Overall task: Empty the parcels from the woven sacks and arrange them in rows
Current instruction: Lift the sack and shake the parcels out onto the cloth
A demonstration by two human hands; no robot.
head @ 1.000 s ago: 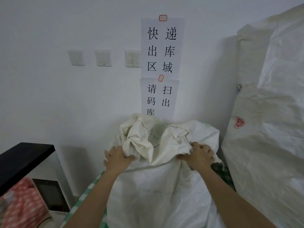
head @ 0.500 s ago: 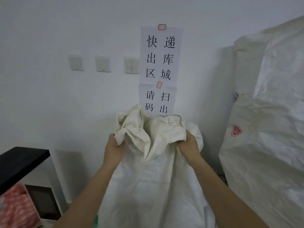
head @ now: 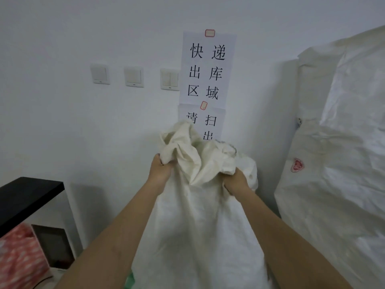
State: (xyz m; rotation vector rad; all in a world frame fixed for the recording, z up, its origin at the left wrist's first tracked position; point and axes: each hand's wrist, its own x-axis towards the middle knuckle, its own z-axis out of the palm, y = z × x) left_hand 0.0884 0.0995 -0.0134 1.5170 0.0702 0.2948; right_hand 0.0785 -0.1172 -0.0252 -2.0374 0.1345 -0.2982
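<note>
A white woven sack [head: 200, 230] hangs in front of me, held up by its bunched, crumpled end. My left hand [head: 159, 171] grips that end on the left side. My right hand [head: 236, 181] grips it on the right. Both arms reach forward and up. No parcels are visible; the sack's body hides whatever is below it. A second, larger white woven sack [head: 337, 163] with a small red logo stands full at the right, against the wall.
A white wall lies straight ahead with three light switches [head: 133, 77] and taped paper signs [head: 208, 67]. A black shelf top [head: 27, 195] juts in at the left, over a white appliance [head: 54, 245] and a red patterned bag [head: 18, 257].
Both hands have gathered the sack's end together and lifted it higher; the sack now hangs longer. The green checked surface seen under it earlier is almost out of sight.
</note>
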